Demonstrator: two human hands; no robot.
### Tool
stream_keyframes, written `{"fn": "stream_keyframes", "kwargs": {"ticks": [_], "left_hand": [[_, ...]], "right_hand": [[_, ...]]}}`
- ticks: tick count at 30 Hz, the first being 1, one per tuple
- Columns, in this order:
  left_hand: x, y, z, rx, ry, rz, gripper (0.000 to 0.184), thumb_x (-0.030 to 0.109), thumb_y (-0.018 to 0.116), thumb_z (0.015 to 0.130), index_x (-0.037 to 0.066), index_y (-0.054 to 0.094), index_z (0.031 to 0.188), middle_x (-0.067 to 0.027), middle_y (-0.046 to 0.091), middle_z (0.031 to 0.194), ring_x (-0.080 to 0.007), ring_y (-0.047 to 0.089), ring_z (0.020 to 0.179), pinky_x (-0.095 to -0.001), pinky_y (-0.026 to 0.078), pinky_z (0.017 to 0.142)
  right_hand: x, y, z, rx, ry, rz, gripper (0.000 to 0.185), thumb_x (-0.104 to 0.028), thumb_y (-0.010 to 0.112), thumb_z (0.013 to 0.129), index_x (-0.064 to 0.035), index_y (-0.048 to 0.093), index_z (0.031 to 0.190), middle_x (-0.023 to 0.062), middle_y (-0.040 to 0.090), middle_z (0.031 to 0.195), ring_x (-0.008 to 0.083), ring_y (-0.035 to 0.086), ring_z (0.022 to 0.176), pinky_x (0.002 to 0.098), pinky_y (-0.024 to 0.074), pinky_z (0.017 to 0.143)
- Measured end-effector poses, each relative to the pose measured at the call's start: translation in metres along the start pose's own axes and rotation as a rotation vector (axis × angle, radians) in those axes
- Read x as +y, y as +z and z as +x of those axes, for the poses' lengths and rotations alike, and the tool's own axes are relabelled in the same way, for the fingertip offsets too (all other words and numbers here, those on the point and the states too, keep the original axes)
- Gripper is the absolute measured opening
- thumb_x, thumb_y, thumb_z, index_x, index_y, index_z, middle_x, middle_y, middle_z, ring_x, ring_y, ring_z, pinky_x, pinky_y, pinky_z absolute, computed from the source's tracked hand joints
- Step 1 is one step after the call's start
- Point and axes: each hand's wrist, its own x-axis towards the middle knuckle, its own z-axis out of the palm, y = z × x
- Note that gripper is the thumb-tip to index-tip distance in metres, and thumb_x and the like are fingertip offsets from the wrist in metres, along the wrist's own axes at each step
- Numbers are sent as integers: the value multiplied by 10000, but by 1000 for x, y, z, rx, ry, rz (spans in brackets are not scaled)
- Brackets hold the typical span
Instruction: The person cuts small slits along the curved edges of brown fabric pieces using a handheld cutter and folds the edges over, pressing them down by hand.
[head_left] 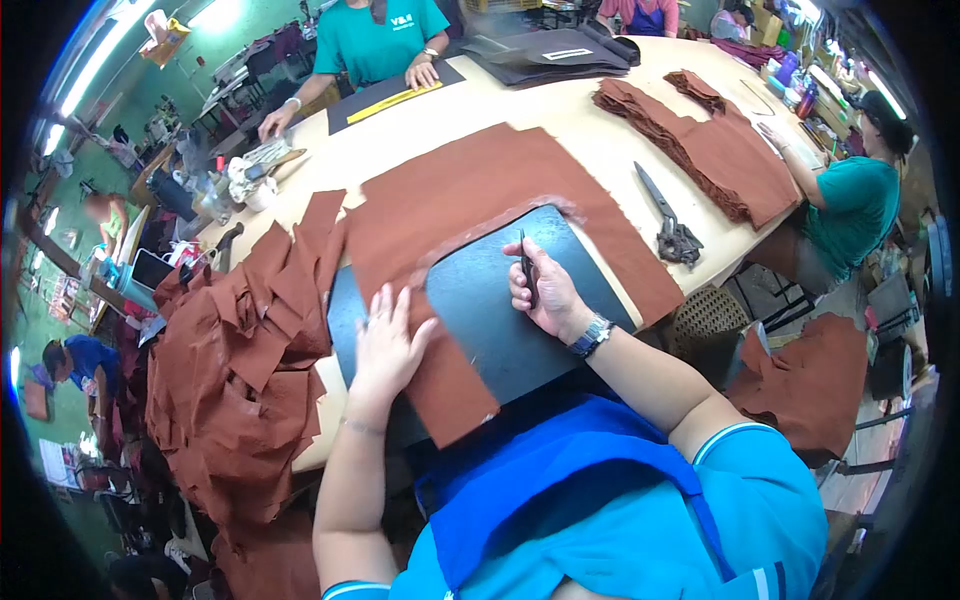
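A wide reddish-brown fabric piece (460, 190) with a rounded cut-out lies over a dark board (500, 275) in front of me. My left hand (388, 340) rests with fingers spread on the left leg of this fabric, beside the cut-out. In my right hand (545, 290) a slim black pen-like tool (527, 270) stands upright, gripped by closed fingers above the bare board. Its exact kind is not clear. Along the cut-out's edge runs a pale, rough line.
Crumpled brown fabric (240, 370) heaps at the left. Large shears (665, 215) and stacked brown pieces (700, 150) lie on the right. Across the table, a person (380, 45) handles a yellow ruler (395, 101) on a dark sheet. Another person (860, 190) sits at the right.
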Motion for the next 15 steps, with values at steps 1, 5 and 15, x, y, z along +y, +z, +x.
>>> {"fn": "stream_keyframes", "kwargs": {"ticks": [1,5,15], "left_hand": [[1,-16,-16,-8,-27,64,748,595,466,971,42,450,1474,-258,422,1511,-393,372,1421,-493,263,1171],[23,-56,-51,-137,-138,196,531,518,596,918,39,658,1141,-189,676,1127,-330,610,1088,-466,442,927],[66,27,81,352,386,-151,165,264,702,862,130,705,960,-40,650,945,-252,643,899,-383,537,768]], "right_hand": [[-5,-1,-5,18,23,29,413,-503,468,1033,-118,514,1173,-17,463,750,72,409,601,232,336,519],[-40,-22,-29,153,131,24,384,-479,466,1040,-128,528,1181,-30,442,748,76,384,591,216,313,495],[-22,-18,-7,54,369,132,388,-463,419,1060,-121,527,1208,-45,477,768,45,397,577,174,342,479]]}}
